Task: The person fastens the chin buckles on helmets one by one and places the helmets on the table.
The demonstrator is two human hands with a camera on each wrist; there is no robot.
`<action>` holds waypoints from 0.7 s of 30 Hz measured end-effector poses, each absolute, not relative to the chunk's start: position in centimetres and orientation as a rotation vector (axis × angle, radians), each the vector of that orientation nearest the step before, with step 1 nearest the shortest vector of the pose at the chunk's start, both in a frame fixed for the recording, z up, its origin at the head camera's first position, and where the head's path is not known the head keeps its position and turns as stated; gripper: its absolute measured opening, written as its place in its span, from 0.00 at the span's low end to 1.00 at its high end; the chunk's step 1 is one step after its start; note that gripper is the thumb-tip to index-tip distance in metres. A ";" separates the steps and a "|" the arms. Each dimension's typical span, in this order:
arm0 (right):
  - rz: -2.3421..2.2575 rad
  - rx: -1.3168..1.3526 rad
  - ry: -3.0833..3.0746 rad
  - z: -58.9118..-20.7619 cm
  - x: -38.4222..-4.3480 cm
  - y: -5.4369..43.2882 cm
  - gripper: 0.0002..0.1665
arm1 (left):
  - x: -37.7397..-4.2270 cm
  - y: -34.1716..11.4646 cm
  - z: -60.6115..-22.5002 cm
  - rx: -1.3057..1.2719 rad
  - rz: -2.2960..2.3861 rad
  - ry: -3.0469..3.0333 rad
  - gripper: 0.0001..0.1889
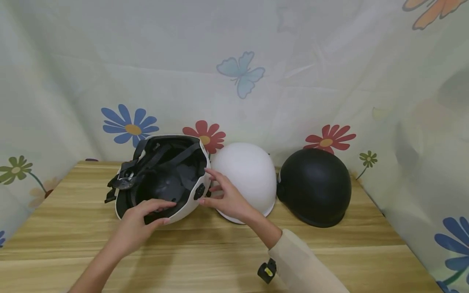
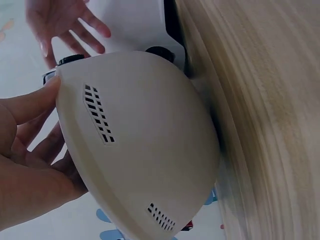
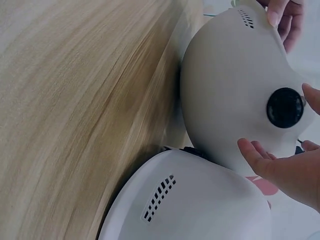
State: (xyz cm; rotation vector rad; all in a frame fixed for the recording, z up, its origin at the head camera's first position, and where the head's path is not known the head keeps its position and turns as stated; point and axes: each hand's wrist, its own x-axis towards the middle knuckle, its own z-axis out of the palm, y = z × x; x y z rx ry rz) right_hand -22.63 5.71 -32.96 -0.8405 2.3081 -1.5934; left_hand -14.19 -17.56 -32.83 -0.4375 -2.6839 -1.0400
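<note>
A white helmet (image 1: 187,211) lies tipped on the left of the table, its black-lined inside facing up and toward me. My left hand (image 1: 141,221) holds its near rim, with the thumb (image 2: 42,100) on the outer shell and the other fingers on the inner side. Black straps and a buckle (image 1: 126,181) hang over the helmet's left edge. Beside its right end is my right hand (image 1: 229,199), thumb and fingers spread apart around the side with the round black knob (image 3: 285,107). Vent slots (image 2: 98,112) show on the shell in the left wrist view.
A second white helmet (image 1: 245,175) sits dome up just right of the first, behind my right hand. Further right stands a black helmet (image 1: 315,187), also dome up. All rest on a wooden table (image 1: 220,260) before a flower-printed cloth (image 1: 293,81).
</note>
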 end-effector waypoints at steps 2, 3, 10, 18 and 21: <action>-1.587 -0.851 2.311 -33.0 -22.6 5.7 0.43 | -14.2 -17.5 -33.0 -0.436 -1.049 -2.694 0.19; -1.586 -0.854 2.312 -32.9 -22.6 5.7 0.43 | -14.1 -17.5 -33.1 -0.436 -1.055 -2.696 0.19; -1.567 -0.855 2.321 -32.9 -22.3 5.6 0.38 | -14.0 -17.4 -33.4 -0.434 -1.075 -2.687 0.18; -1.539 -0.851 2.339 -33.3 -22.4 5.5 0.35 | -13.7 -17.2 -33.7 -0.427 -1.044 -2.703 0.16; -1.536 -0.828 2.346 -33.4 -22.3 5.5 0.34 | -13.5 -17.0 -33.8 -0.439 -1.049 -2.712 0.16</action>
